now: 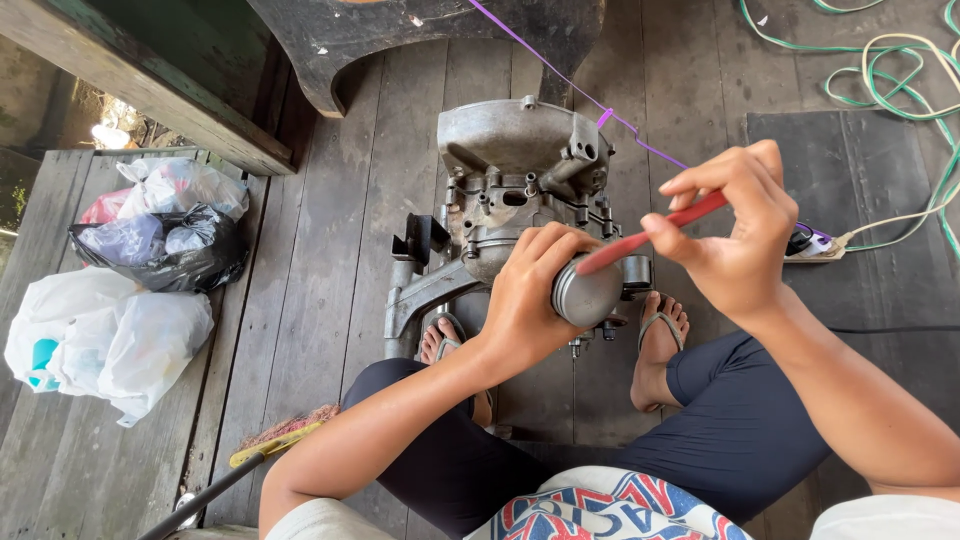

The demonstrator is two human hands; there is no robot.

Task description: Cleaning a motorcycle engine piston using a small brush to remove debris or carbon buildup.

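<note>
Grey metal piston [588, 292] is gripped in left hand [525, 300] at frame centre | red tool [650, 234] is pinched in right hand [735, 235], tip touching piston; work appears underway | engine casing [510, 175] is seen beyond on plank floor [300, 300]

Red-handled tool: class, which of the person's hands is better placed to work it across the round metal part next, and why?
Right. The right hand already grips the red-handled tool, its tip on the round metal part; the left hand is wrapped around that part, steadying it.
</note>
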